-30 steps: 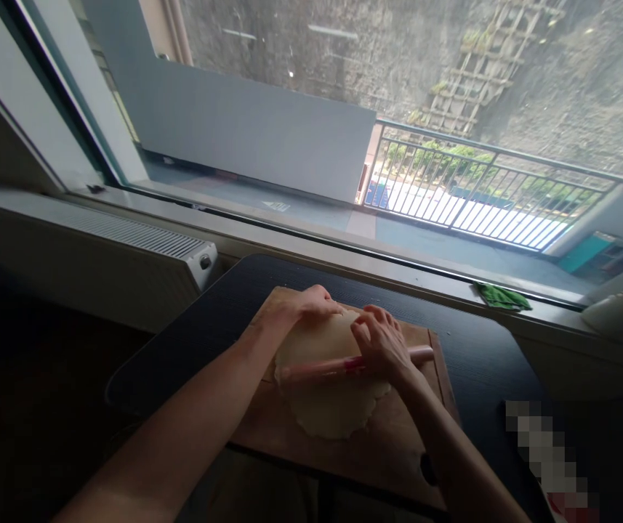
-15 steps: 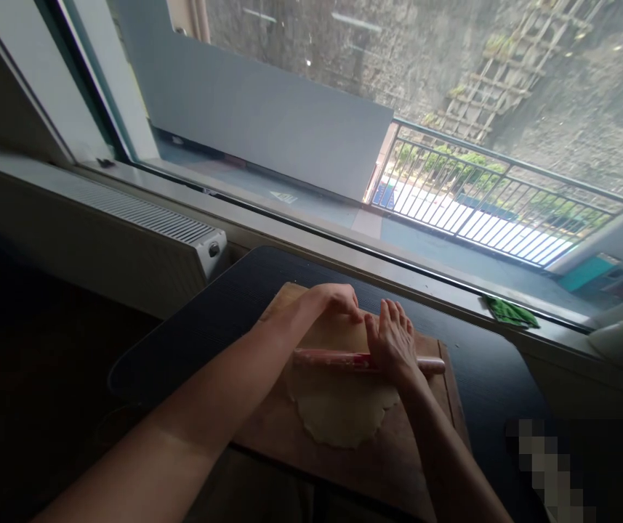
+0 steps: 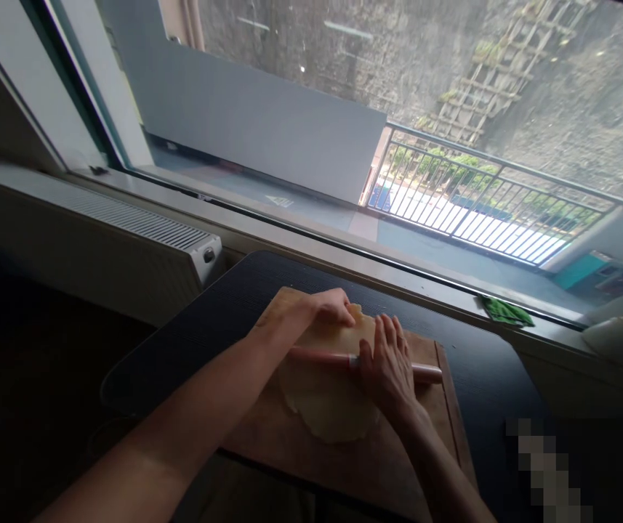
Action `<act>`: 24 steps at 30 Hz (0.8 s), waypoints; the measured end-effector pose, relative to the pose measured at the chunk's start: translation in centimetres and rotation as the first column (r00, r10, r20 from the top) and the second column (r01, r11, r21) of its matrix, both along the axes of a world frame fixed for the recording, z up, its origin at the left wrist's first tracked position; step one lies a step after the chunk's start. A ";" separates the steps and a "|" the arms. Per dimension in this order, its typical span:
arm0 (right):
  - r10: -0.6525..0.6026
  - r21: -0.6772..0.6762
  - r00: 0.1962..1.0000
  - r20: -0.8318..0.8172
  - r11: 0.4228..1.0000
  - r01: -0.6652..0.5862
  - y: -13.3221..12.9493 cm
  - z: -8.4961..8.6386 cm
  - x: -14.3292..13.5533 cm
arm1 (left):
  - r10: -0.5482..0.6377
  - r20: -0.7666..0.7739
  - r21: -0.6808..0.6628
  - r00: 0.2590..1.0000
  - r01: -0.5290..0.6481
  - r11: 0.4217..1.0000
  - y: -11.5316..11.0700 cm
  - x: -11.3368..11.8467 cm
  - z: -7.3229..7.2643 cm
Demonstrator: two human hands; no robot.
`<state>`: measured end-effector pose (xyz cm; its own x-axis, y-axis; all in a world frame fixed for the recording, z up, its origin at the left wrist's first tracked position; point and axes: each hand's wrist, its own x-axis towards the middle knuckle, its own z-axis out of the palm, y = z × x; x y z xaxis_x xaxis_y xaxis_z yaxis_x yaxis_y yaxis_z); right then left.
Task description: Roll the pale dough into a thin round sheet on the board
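A pale sheet of dough (image 3: 333, 410) lies spread on a wooden board (image 3: 360, 465), its edge wavy. Across it rests a reddish rolling pin (image 3: 322, 358). My right hand (image 3: 390, 363) presses on the pin's right part, palm down with fingers stretched forward. At the dough's far edge my left hand (image 3: 334, 308) is closed, its fingers bent and pinching the edge. My left forearm covers the pin's left end and part of the dough.
The board sits on a dark table (image 3: 207, 319) by a window sill. A white radiator (image 3: 180, 236) stands left of the table. On the sill lie a green cloth (image 3: 507, 311) and, farther right, a whitish object (image 3: 619, 338). A railing (image 3: 480, 196) shows outside.
My right hand and the rolling pin have come slightly toward me, and the pin has turned. More of the dough's far edge shows beside my left hand. The view has shifted a little.
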<state>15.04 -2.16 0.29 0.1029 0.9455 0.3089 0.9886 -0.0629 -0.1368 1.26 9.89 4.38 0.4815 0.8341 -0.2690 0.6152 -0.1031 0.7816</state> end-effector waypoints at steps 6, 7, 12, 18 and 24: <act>-0.009 -0.075 1.000 0.005 0.997 0.009 2.0 0.6 -1.5 | -0.212 -0.152 -0.120 0.965 0.195 0.973 2.1 -0.9 0.7; -0.017 -0.088 1.000 0.003 0.996 0.018 1.9 0.6 -1.5 | -0.224 -0.160 -0.113 0.961 0.208 0.972 2.3 -0.6 0.8; 0.114 -0.003 0.990 0.087 0.993 -0.115 -3.4 -1.0 -0.5 | -0.194 -0.043 -0.064 0.980 0.191 0.980 1.8 -1.0 -0.4; 0.030 -0.092 0.999 0.035 0.995 -0.027 0.2 0.2 -0.9 | -0.261 -0.056 -0.155 0.964 0.249 0.956 1.9 -1.3 -0.6; 0.172 0.002 0.983 0.069 0.985 -0.172 -2.7 -0.7 -0.4 | -0.174 0.046 -0.060 0.984 0.177 0.982 0.7 -2.4 -1.1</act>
<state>14.63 -4.90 -0.38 -0.0825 0.9447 0.3175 0.9916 0.1096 -0.0684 -1.10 10.56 3.28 0.6305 0.7174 -0.2963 0.5600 -0.1560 0.8137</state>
